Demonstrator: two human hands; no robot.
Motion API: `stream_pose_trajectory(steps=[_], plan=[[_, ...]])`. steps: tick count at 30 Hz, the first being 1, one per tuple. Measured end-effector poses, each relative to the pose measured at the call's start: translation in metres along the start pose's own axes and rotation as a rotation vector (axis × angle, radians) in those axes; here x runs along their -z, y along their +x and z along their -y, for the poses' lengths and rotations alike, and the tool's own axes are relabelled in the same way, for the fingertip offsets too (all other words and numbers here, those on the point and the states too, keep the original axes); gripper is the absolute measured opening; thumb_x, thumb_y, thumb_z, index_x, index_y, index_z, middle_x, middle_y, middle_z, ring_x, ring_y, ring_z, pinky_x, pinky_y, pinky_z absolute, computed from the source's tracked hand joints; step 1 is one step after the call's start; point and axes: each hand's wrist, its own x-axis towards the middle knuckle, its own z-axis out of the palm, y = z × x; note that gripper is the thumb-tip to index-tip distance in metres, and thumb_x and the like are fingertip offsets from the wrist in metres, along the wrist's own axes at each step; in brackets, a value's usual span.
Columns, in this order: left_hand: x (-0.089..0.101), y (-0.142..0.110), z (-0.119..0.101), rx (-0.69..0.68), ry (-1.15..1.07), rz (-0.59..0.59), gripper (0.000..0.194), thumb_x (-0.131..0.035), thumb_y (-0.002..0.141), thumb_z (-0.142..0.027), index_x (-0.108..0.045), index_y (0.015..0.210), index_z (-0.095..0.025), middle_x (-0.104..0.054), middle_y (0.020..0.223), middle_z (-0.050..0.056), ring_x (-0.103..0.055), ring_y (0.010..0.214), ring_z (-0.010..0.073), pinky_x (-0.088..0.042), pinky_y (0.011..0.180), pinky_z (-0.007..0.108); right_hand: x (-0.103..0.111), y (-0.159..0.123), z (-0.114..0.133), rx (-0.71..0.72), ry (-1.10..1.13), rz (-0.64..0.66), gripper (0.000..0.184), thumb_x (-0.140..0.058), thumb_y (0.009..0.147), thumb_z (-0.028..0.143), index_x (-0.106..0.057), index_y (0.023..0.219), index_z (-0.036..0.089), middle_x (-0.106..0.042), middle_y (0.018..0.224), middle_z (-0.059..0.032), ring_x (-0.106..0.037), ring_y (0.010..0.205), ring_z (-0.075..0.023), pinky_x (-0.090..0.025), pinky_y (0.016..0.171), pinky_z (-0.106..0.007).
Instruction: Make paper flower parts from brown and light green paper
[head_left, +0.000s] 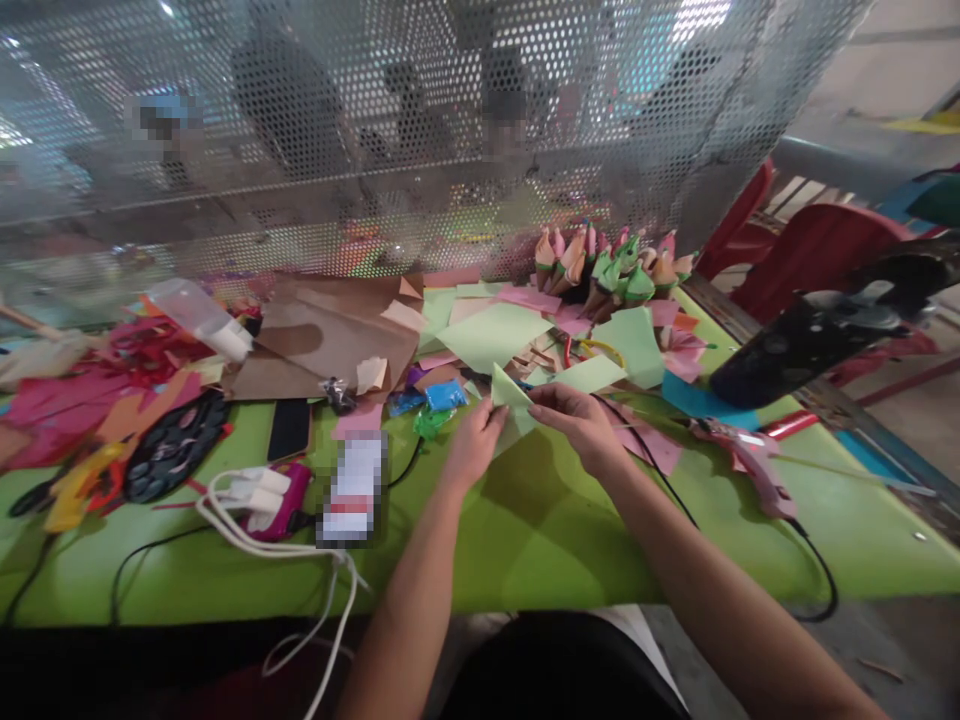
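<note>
A piece of light green paper (510,388), folded to a point at the top, is held up between my two hands over the table. My left hand (477,440) pinches its left side. On the right edge, the fingers of my right hand (576,420) are closed on the same paper. Behind it lie more light green sheets (495,335) and pink paper scraps (531,299). Just left of my left hand are small blue (445,396) and green plastic packets (435,422).
A pink glue gun (750,460) with a black cord lies on the green table (555,540), right of my hands. Left are a phone (352,490), a magenta power strip (279,505) and brown cardboard (322,330). Paper cones (611,268) and a dark bottle (780,345) stand farther back.
</note>
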Motion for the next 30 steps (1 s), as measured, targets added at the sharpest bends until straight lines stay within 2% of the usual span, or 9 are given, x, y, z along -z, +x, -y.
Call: stream_pose_trajectory(steps=[3, 7, 12, 17, 21, 23, 26, 28, 30], plan=[[-0.002, -0.001, 0.001, -0.046, 0.088, 0.057, 0.016, -0.054, 0.090, -0.028, -0.069, 0.091, -0.022, -0.074, 0.083, 0.005, -0.066, 0.080, 0.0228, -0.050, 0.074, 0.031, 0.000, 0.000, 0.000, 0.038, -0.037, -0.024, 0.044, -0.084, 0.062, 0.053, -0.072, 0.089, 0.020, -0.066, 0.074, -0.0004, -0.057, 0.069, -0.0166, -0.045, 0.064, -0.030], [-0.005, -0.001, 0.002, -0.067, 0.120, 0.094, 0.016, -0.055, 0.090, -0.032, -0.066, 0.082, -0.023, -0.069, 0.074, 0.002, -0.061, 0.068, 0.0200, -0.046, 0.065, 0.028, 0.000, 0.001, 0.000, 0.085, -0.116, -0.061, 0.042, -0.084, 0.060, 0.056, -0.067, 0.074, 0.020, -0.062, 0.067, 0.0010, -0.051, 0.063, -0.0147, -0.041, 0.060, -0.028], [-0.003, -0.001, -0.001, -0.036, 0.089, 0.086, 0.025, -0.054, 0.092, -0.039, -0.060, 0.075, -0.022, -0.062, 0.068, 0.000, -0.056, 0.065, 0.0177, -0.041, 0.062, 0.026, -0.001, 0.000, 0.000, 0.090, -0.125, -0.093, 0.036, -0.079, 0.065, 0.053, -0.065, 0.072, 0.020, -0.060, 0.066, 0.0005, -0.050, 0.062, -0.0147, -0.039, 0.058, -0.028], [-0.002, -0.003, -0.004, -0.047, 0.141, 0.113, 0.020, -0.057, 0.089, -0.031, -0.062, 0.072, -0.023, -0.060, 0.065, 0.001, -0.054, 0.061, 0.0181, -0.035, 0.059, 0.026, -0.002, 0.000, 0.002, 0.111, -0.113, -0.115, 0.037, -0.082, 0.063, 0.052, -0.064, 0.072, 0.021, -0.059, 0.066, 0.0012, -0.051, 0.064, -0.0149, -0.041, 0.060, -0.028], [-0.001, -0.002, -0.007, -0.011, 0.093, 0.143, 0.017, -0.057, 0.090, -0.032, -0.067, 0.080, -0.022, -0.067, 0.072, 0.002, -0.060, 0.067, 0.0188, -0.040, 0.062, 0.027, 0.000, 0.000, 0.003, 0.113, -0.062, -0.156, 0.036, -0.081, 0.065, 0.051, -0.061, 0.070, 0.021, -0.056, 0.065, 0.0020, -0.048, 0.062, -0.0140, -0.038, 0.058, -0.028], [0.001, -0.001, -0.007, 0.005, 0.023, 0.098, 0.014, -0.060, 0.088, -0.032, -0.068, 0.085, -0.021, -0.072, 0.081, 0.002, -0.064, 0.075, 0.0189, -0.045, 0.067, 0.027, 0.001, 0.002, 0.004, 0.115, -0.027, -0.181, 0.036, -0.081, 0.065, 0.050, -0.060, 0.069, 0.021, -0.054, 0.065, 0.0024, -0.046, 0.062, -0.0134, -0.037, 0.057, -0.027], [0.003, 0.004, -0.005, 0.032, -0.109, -0.049, 0.015, -0.070, 0.080, -0.034, -0.069, 0.084, -0.019, -0.073, 0.084, 0.003, -0.066, 0.081, 0.0184, -0.050, 0.073, 0.028, 0.002, 0.003, 0.005, 0.104, 0.026, -0.202, 0.036, -0.082, 0.064, 0.047, -0.058, 0.068, 0.021, -0.053, 0.065, 0.0030, -0.045, 0.061, -0.0125, -0.038, 0.058, -0.027], [0.004, 0.007, -0.001, 0.074, -0.214, -0.177, 0.024, -0.077, 0.072, -0.035, -0.068, 0.087, -0.018, -0.071, 0.080, 0.003, -0.066, 0.078, 0.0170, -0.050, 0.070, 0.026, 0.002, 0.004, 0.005, 0.095, 0.073, -0.205, 0.036, -0.082, 0.062, 0.046, -0.057, 0.067, 0.021, -0.053, 0.064, 0.0034, -0.046, 0.061, -0.0120, -0.040, 0.060, -0.027], [0.004, 0.009, 0.002, 0.123, -0.353, -0.303, 0.043, -0.083, 0.065, -0.039, -0.066, 0.100, -0.018, -0.069, 0.077, 0.001, -0.064, 0.070, 0.0145, -0.049, 0.062, 0.023, 0.001, 0.004, 0.004, 0.097, 0.123, -0.221, 0.035, -0.083, 0.060, 0.044, -0.057, 0.065, 0.021, -0.053, 0.063, 0.0036, -0.046, 0.060, -0.0116, -0.041, 0.060, -0.027]])
